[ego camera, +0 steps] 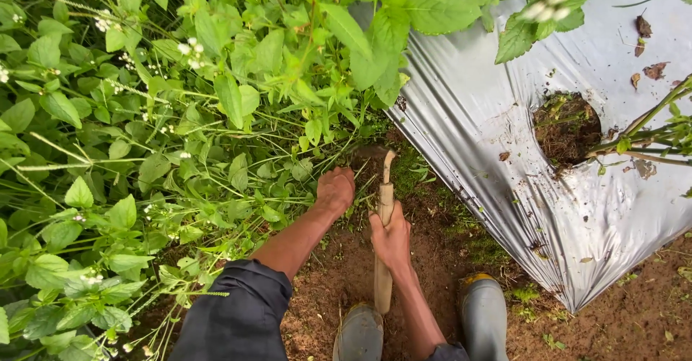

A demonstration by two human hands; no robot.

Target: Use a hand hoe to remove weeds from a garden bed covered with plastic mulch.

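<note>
The person's right hand (391, 240) is closing firmly around the wooden handle of a hand tool (384, 249), fingers wrapped round its middle, while the handle's lower end is reaching back toward the boots and its curved tip is pointing up into the base of the plants (the working end itself is too hidden among the stems to make out). The left hand (335, 190) is lying just beside the tool's tip, knuckles up and fingers curled down into the weed stems at ground level; whether it is actually gripping any of them cannot be told. Both forearms are stretching forward from dark rolled sleeves (238, 310). Under the hands, bare reddish-brown soil (339, 274) is showing, damp-looking and flecked with small green sprouts. Two grey rubber boots (484, 316) are standing on it at the bottom of the view. To the left, a dense mass of leafy green weeds (144, 137) with tiny white flowers is crowding the ground. To the right, silver plastic mulch sheeting (490, 116) is covering a raised bed, and a round planting hole (566, 130) in it is holding dark soil and a green-stemmed plant (649, 134) leaning out to the right.
</note>
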